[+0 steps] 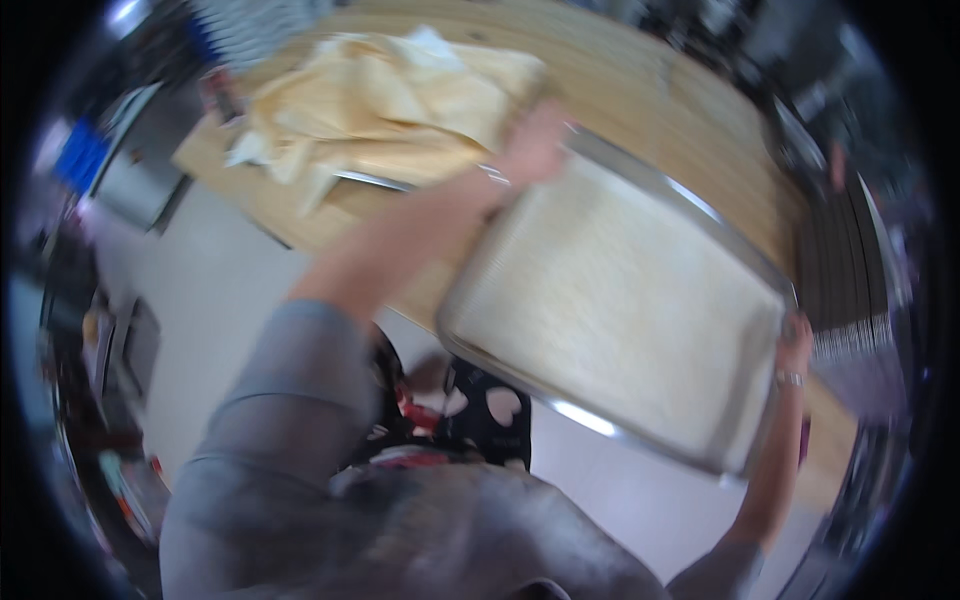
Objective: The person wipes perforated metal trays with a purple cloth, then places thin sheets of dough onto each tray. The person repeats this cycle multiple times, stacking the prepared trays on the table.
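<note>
A large metal sheet pan [622,315], lined with what looks like pale parchment paper, is held tilted over the near edge of a wooden table. My left hand [534,142] is at its upper left corner, blurred, with the fingers hard to make out. Gripping the right rim is my right hand [796,341]. To the left of the pan lies a crumpled pale yellow cloth [390,97], with the shiny rim of another metal tray [375,180] showing under its near edge.
The wooden table [675,112] runs across the view. A stack of dark trays or pans [840,255] stands at its right. A metal cabinet or cart [139,176] is at the left, above the pale floor [217,262]. A small red item [221,94] sits near the table's left end.
</note>
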`<action>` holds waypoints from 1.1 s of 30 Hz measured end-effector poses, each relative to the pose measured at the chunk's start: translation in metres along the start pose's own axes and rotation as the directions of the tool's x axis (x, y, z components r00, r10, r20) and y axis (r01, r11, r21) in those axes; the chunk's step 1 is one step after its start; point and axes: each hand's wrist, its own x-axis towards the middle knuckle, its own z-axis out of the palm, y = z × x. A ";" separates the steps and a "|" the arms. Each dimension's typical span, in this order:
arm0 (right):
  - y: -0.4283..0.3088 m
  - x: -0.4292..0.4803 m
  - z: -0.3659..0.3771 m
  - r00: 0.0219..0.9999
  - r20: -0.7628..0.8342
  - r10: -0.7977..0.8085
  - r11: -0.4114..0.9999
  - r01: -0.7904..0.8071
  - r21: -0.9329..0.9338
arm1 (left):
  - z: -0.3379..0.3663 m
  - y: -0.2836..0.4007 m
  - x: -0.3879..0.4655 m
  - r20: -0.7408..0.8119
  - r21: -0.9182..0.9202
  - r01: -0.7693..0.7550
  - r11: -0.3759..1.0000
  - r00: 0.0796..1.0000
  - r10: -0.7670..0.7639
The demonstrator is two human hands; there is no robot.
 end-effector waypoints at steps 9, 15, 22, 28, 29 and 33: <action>-0.195 -0.186 -0.130 0.891 0.375 -0.254 0.856 0.026 0.516 | -0.120 0.094 -0.152 0.387 -0.384 -0.399 0.833 0.749 0.538; -0.181 -0.238 -0.145 0.915 0.383 -0.124 0.988 0.079 0.132 | -0.142 0.100 -0.185 0.588 -0.305 -0.249 0.919 0.710 0.387; -0.151 -0.252 -0.132 0.965 0.247 -0.084 0.994 0.066 0.083 | -0.146 0.084 -0.206 0.541 -0.147 -0.348 0.926 0.755 0.369; -0.151 -0.247 -0.131 0.958 0.277 -0.076 0.996 0.057 0.074 | -0.139 0.079 -0.213 0.489 -0.088 -0.404 0.911 0.779 0.392; -0.151 -0.246 -0.133 0.955 0.277 -0.101 0.993 0.078 0.091 | -0.138 0.079 -0.215 0.484 -0.077 -0.410 0.909 0.782 0.393; -0.147 -0.237 -0.142 0.879 0.477 -0.004 0.972 -0.109 0.208 | -0.134 0.078 -0.221 0.463 -0.044 -0.398 0.916 0.805 0.371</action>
